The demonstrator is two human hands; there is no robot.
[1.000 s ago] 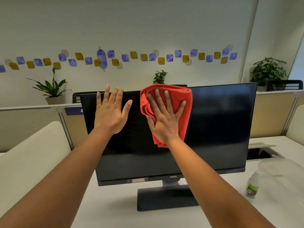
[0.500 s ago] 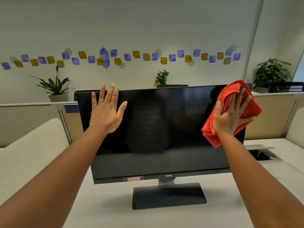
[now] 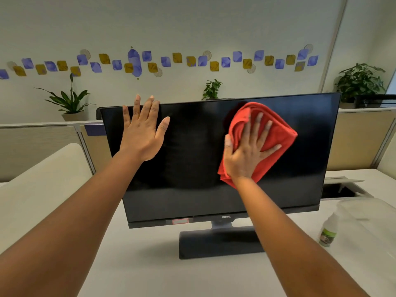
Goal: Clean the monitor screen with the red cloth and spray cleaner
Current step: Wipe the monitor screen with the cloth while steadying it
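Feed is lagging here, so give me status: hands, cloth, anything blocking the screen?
Left hand flat on the monitor, upper left. Right hand presses the red cloth right of centre. Spray bottle stands on the desk, unused. Nothing blocking.

I read the brand "BenQ" on the lower bezel of the monitor [image 3: 220,159], above its stand. The red sticker [image 3: 180,221] beside it and the spray bottle [image 3: 327,231] label are too blurred for me to read.
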